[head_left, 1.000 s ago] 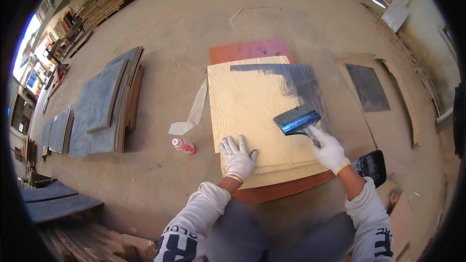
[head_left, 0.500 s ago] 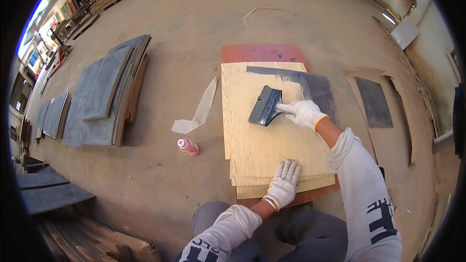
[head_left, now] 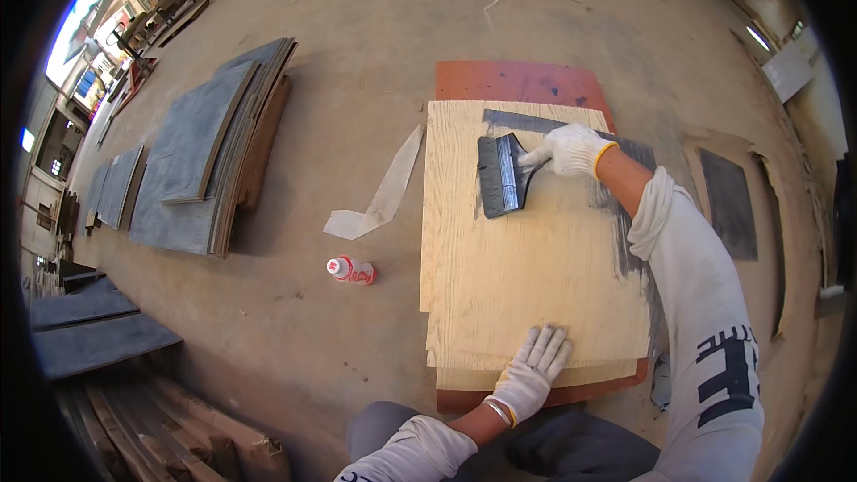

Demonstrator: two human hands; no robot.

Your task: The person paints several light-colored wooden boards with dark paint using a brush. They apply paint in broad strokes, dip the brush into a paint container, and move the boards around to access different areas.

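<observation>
My right hand [head_left: 576,152], in a white glove with a yellow cuff, is closed around the handle of a wide scraper [head_left: 505,177]. Dark grey paste coats the scraper's blade, which is over the far part of a pale wood-grain board [head_left: 527,277]. A streaky dark grey smear [head_left: 620,223] runs along the board's far and right sides, partly hidden by my right arm. Near the board's front edge, my gloved left hand [head_left: 534,375] rests flat with fingers stretched out. Beneath the pale board, a reddish-brown sheet [head_left: 518,80] sticks out at the far and near ends.
Left of the board, a white bottle with red markings [head_left: 351,270] and a bent pale strip [head_left: 384,192] lie on the floor. Stacked grey panels [head_left: 192,147] stand farther left, more grey panels [head_left: 107,339] nearer. A dark panel [head_left: 728,205] lies at right.
My right hand has moved toward the board's far edge, and the scraper's blade has turned more upright in view. My left hand stays on the near edge. The whole view has shifted slightly.
</observation>
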